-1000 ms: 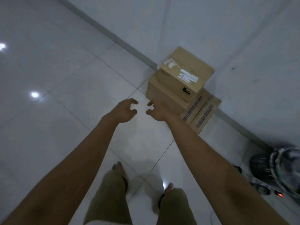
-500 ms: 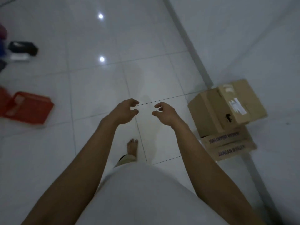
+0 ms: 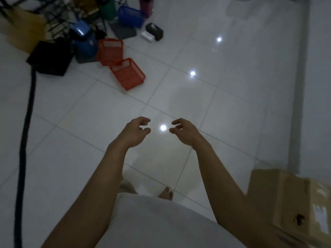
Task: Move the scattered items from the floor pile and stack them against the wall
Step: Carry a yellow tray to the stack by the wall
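Observation:
My left hand and my right hand hang side by side over bare white tiles, fingers loosely curled, holding nothing. The floor pile lies at the far left: two red mesh baskets, a blue mesh basket, a black bin, a blue rounded thing, a black tissue box and a small white item. Stacked cardboard boxes stand at the lower right, beside the wall.
A thick black hose runs down the left side of the floor. A cardboard sheet and dark wire racks sit behind the pile. My bare foot shows below my hands. Open tile lies between me and the pile.
My view has swung left, away from the wall. The cardboard boxes have slid to the lower right corner and the floor pile has come into sight. Both hands stay empty in front of me.

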Demonstrator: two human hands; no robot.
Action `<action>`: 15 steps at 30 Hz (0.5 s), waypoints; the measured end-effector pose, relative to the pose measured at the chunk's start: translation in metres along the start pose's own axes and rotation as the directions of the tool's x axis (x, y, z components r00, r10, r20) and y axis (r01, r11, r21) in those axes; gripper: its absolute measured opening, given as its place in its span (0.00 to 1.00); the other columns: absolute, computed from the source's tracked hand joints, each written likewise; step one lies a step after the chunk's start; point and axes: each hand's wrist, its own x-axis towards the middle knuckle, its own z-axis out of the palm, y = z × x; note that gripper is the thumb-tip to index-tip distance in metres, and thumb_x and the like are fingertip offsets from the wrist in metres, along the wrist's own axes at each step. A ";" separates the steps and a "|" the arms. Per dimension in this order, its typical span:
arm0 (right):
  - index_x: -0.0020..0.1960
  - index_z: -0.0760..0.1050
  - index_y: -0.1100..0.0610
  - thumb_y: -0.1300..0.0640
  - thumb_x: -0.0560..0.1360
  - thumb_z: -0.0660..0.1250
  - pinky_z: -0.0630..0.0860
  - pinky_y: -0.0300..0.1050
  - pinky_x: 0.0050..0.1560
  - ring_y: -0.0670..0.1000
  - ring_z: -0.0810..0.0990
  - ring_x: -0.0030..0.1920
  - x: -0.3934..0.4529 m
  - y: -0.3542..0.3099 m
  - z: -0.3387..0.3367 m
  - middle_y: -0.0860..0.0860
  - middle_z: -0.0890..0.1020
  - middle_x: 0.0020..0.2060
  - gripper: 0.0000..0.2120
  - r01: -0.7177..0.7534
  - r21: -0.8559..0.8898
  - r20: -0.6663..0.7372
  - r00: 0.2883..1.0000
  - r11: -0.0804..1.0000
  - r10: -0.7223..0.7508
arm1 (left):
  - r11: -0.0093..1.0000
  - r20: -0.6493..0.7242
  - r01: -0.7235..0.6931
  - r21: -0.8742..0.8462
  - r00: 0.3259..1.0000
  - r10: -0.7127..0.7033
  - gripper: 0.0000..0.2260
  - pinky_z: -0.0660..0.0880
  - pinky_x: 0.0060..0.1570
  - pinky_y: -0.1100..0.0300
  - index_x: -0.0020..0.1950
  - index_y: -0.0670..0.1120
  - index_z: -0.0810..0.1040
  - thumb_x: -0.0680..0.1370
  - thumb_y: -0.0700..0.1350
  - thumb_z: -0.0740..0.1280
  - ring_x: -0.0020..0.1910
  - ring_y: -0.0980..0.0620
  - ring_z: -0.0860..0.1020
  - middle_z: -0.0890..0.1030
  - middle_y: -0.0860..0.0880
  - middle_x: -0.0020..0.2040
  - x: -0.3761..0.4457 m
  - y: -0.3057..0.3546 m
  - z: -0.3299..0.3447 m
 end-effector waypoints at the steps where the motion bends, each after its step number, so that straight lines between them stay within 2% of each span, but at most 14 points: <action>1: 0.66 0.73 0.52 0.52 0.77 0.68 0.73 0.43 0.52 0.50 0.77 0.53 0.004 -0.014 0.010 0.52 0.76 0.60 0.18 0.020 -0.019 0.026 0.999 1.000 -0.019 | 1.000 -0.034 0.015 -0.027 0.999 -0.016 0.17 0.73 0.52 0.54 0.66 0.51 0.73 0.78 0.44 0.67 0.59 0.46 0.76 0.75 0.51 0.64 -0.003 -0.009 -0.014; 4: 0.66 0.73 0.52 0.51 0.77 0.68 0.72 0.43 0.51 0.51 0.76 0.55 0.018 -0.052 0.042 0.52 0.75 0.61 0.19 0.063 -0.069 0.077 0.995 0.996 -0.058 | 0.996 -0.115 0.038 -0.086 0.992 -0.048 0.17 0.73 0.50 0.53 0.67 0.51 0.73 0.78 0.44 0.67 0.58 0.46 0.77 0.75 0.51 0.63 -0.012 -0.035 -0.053; 7: 0.67 0.72 0.52 0.52 0.77 0.68 0.74 0.47 0.57 0.53 0.76 0.59 0.032 -0.091 0.075 0.53 0.75 0.63 0.19 0.098 -0.118 0.105 0.991 0.988 -0.086 | 0.991 -0.174 0.038 -0.126 0.983 -0.060 0.17 0.72 0.47 0.58 0.66 0.50 0.73 0.78 0.43 0.67 0.57 0.48 0.77 0.75 0.51 0.63 -0.017 -0.059 -0.092; 12: 0.68 0.72 0.53 0.52 0.77 0.68 0.72 0.44 0.55 0.53 0.75 0.61 0.050 -0.157 0.143 0.54 0.73 0.64 0.20 0.169 -0.173 0.164 0.976 0.970 -0.141 | 0.983 -0.234 0.053 -0.178 0.968 -0.095 0.16 0.72 0.51 0.58 0.66 0.50 0.74 0.78 0.42 0.67 0.57 0.49 0.76 0.75 0.51 0.62 -0.016 -0.100 -0.163; 15: 0.67 0.72 0.52 0.52 0.77 0.69 0.74 0.49 0.61 0.54 0.75 0.62 0.066 -0.192 0.181 0.55 0.72 0.65 0.20 0.185 -0.184 0.181 0.972 0.965 -0.151 | 0.978 -0.232 0.056 -0.201 0.967 -0.103 0.15 0.72 0.48 0.59 0.65 0.51 0.74 0.78 0.42 0.67 0.57 0.48 0.77 0.75 0.51 0.62 -0.007 -0.122 -0.205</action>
